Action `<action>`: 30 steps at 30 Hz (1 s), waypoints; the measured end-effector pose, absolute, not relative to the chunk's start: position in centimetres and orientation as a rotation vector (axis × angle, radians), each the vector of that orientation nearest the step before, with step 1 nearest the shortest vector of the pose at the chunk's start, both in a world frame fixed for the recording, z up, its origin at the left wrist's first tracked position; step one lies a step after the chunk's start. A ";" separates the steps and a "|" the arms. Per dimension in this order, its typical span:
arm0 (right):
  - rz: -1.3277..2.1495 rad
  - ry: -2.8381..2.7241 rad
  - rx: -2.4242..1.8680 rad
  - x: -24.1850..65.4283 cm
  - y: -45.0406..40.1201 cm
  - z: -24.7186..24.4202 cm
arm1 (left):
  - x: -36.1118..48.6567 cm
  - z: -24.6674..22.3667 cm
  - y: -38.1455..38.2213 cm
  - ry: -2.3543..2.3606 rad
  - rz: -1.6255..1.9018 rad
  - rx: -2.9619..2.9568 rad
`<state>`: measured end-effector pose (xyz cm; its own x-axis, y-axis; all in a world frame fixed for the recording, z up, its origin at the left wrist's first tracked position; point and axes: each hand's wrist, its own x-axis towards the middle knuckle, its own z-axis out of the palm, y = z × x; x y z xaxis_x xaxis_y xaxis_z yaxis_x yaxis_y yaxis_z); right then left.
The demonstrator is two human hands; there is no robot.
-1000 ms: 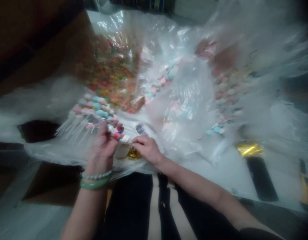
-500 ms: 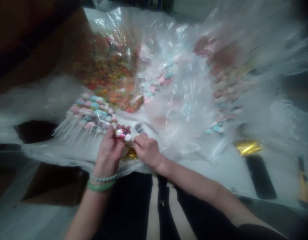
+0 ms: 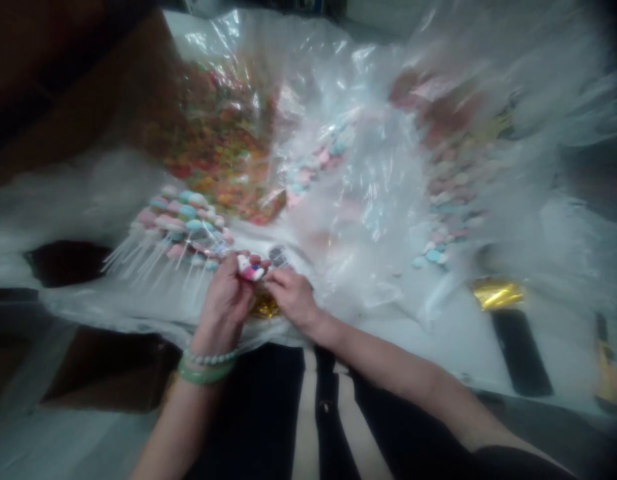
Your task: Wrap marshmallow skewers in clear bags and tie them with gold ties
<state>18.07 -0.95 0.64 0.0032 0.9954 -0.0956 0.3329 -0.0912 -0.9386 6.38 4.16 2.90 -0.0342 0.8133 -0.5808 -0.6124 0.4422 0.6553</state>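
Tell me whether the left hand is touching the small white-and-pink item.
Touching. The head view shows the left hand holding the small white-and-pink item between thumb and fingers.

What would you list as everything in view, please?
Table: one, white, centre
Plastic sheeting: uncountable, clear, throughout
Held sweet: one, white-pink, centre
Label: one, dark, beside it
Foil patches: two, gold, centre, right
Sweets on sticks: many, pastel, left
Small candies: many, multicoloured, upper left
Other sweets: many, pastel, centre, right
Phone-like slab: one, black, right
Blurred tool: one, yellow, right edge
Boxes: two, brown, left
Bracelets: two, green, lower left
Top: one, dark, striped, bottom
Left grip: one, bare, holding the sweet
Right grip: one, bare, alongside, hold unclear
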 end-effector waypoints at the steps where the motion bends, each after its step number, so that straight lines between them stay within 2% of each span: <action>1: 1.159 -1.337 -1.524 18.1 -0.8 0.6 | 6.3 2.8 4.2 1.111 1.143 0.234; 9: 1.134 -1.262 -1.483 17.6 0.1 1.7 | 7.8 2.3 3.7 1.096 1.217 0.245; 15: 1.325 -1.179 -1.454 19.0 -0.1 1.1 | 5.7 2.8 4.0 1.060 0.982 0.225; 19: 1.484 -1.148 -1.438 19.9 -0.4 1.2 | 3.9 3.3 5.1 1.064 1.129 0.204; 22: 1.455 -1.188 -1.448 19.9 -0.4 1.6 | 3.7 3.3 5.9 1.095 1.235 0.181; 26: 1.354 -1.270 -1.505 19.2 -0.2 2.0 | 4.5 3.0 5.9 1.075 1.264 0.219; 30: 1.441 -1.184 -1.476 18.5 -0.2 2.0 | 5.6 2.7 5.1 1.111 1.209 0.190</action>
<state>18.50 -0.21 2.04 -0.0592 0.9510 -0.3034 0.1137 -0.2955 -0.9485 5.61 5.06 2.67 -0.0675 0.8124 -0.5792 -0.6455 0.4071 0.6462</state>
